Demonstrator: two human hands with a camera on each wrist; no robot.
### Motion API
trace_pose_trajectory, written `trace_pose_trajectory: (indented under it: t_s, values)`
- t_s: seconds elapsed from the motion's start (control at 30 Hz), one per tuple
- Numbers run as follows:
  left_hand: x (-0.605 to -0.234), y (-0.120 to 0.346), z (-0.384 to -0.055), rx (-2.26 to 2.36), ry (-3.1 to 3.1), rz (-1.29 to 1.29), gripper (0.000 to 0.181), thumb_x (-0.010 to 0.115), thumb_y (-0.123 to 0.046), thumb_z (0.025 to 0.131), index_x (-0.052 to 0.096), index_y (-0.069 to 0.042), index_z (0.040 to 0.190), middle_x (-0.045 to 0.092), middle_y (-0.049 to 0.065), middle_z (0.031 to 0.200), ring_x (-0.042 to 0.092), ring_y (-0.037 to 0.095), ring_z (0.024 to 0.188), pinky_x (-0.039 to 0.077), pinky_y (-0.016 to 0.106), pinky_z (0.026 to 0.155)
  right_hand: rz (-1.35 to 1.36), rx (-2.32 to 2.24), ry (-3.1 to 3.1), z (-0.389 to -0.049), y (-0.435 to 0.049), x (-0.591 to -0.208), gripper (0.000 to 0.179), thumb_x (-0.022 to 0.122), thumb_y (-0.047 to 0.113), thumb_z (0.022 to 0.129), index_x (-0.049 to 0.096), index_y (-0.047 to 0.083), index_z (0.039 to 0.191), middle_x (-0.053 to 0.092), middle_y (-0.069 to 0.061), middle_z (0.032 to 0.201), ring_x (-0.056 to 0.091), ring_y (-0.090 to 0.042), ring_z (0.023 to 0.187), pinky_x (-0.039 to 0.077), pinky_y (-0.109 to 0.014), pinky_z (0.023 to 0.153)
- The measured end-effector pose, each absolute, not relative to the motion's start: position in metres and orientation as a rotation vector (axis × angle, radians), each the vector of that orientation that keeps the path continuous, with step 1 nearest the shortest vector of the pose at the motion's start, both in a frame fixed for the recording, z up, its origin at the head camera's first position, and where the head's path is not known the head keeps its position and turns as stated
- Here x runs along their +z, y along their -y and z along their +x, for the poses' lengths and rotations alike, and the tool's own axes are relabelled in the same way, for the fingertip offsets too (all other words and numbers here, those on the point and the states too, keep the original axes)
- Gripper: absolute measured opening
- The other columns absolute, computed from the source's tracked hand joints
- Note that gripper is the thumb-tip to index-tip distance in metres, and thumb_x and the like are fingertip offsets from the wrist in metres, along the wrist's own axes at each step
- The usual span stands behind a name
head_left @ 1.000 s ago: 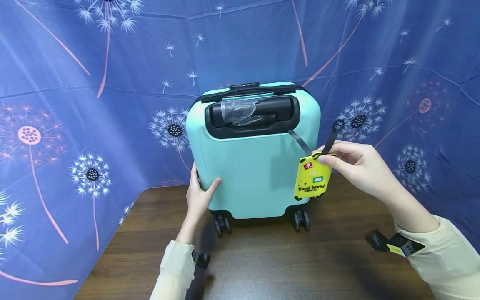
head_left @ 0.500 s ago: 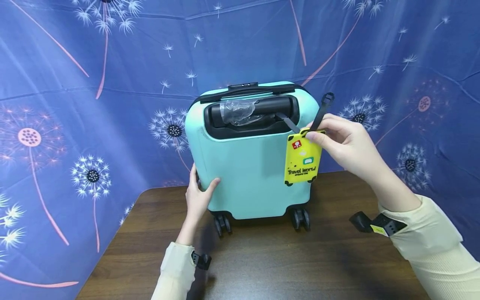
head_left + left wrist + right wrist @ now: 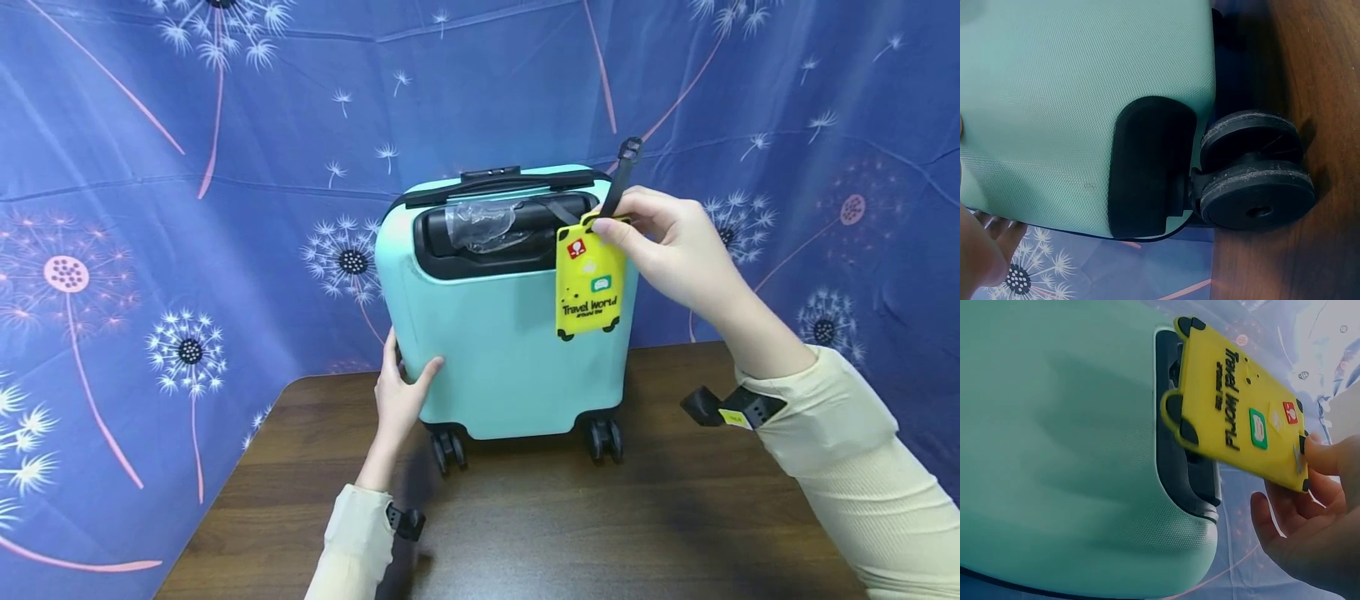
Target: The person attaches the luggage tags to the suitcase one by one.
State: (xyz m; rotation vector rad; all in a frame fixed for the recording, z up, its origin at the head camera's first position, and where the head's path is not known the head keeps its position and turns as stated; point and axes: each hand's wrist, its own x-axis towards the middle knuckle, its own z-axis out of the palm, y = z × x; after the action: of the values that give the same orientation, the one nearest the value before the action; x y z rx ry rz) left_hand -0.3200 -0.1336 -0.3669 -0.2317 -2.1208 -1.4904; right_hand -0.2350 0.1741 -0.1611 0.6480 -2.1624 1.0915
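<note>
A mint-green suitcase [image 3: 495,358] stands upright on its wheels, its recessed black handle [image 3: 543,218] partly wrapped in clear plastic [image 3: 480,223]. My left hand [image 3: 397,404] grips its left side, thumb on the front face and fingers along the side. Between thumb and fingers, my right hand [image 3: 678,254] pinches the top of a yellow luggage tag [image 3: 588,300] printed "Travel World". The tag's black strap [image 3: 617,185] points up with its buckle at the top; the other strap end reaches left over the handle recess. In the right wrist view the tag [image 3: 1241,406] overlaps the recess.
The suitcase stands on a brown wooden table [image 3: 525,533]. A blue dandelion-print cloth [image 3: 285,283] hangs right behind it. A black top carry handle [image 3: 510,185] and a lock [image 3: 490,172] are on top. Black double wheels [image 3: 1257,194] touch the table.
My right hand has moved the luggage tag up and to the left, from the suitcase's right side to the handle recess. My left hand and the suitcase have stayed in place.
</note>
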Motion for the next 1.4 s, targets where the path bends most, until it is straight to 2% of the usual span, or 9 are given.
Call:
trace_pose_trajectory:
  t_s: [0.17,0.37,0.7,0.97,1.4]
  values:
    - [-0.368,0.132,-0.321,-1.496,2.127,-0.239,0.084,0.071,-0.046,0.08,0.02,-0.041,0.146,0.045,0.001,0.143,0.049,0.024,0.126,0.046,0.048,0.095,0.598,1.07,2.187,-0.242,-0.169,-0.152,0.019,0.06,0.021,0.092,0.068,0.005,0.096,0.065,0.004,0.09,0.059,-0.008,0.084,0.042,-0.02,0.071]
    - [-0.368,0.131,-0.321,-1.494,2.123,-0.246,0.084,0.071,-0.047,0.08,0.02,-0.041,0.146,0.045,0.003,0.143,0.05,0.025,0.125,0.047,0.049,0.094,0.596,1.051,2.214,-0.253,-0.164,-0.144,0.021,0.059,0.023,0.093,0.068,0.005,0.099,0.065,0.0,0.092,0.057,-0.01,0.087,0.042,-0.021,0.076]
    - [-0.369,0.132,-0.322,-1.49,2.11,-0.238,0.083,0.071,-0.046,0.08,0.021,-0.041,0.146,0.046,0.001,0.142,0.049,0.022,0.125,0.046,0.047,0.095,0.597,1.016,2.266,-0.272,-0.156,-0.132,0.025,0.057,0.026,0.094,0.067,0.004,0.097,0.064,-0.009,0.09,0.055,-0.015,0.084,0.041,-0.023,0.072]
    - [-0.37,0.133,-0.322,-1.501,2.112,-0.233,0.083,0.071,-0.047,0.08,0.021,-0.04,0.146,0.046,0.0,0.142,0.049,0.021,0.126,0.046,0.046,0.096,0.593,1.022,2.303,-0.287,-0.152,-0.13,0.026,0.057,0.028,0.093,0.066,0.003,0.094,0.064,-0.011,0.088,0.055,-0.016,0.079,0.042,-0.023,0.066]
    - [-0.371,0.134,-0.322,-1.478,2.107,-0.229,0.083,0.071,-0.045,0.08,0.022,-0.04,0.146,0.048,0.002,0.141,0.05,0.022,0.124,0.047,0.047,0.094,0.613,0.995,2.391,-0.299,-0.147,-0.125,0.024,0.057,0.025,0.093,0.064,0.003,0.093,0.061,-0.011,0.089,0.055,-0.018,0.079,0.043,-0.024,0.069]
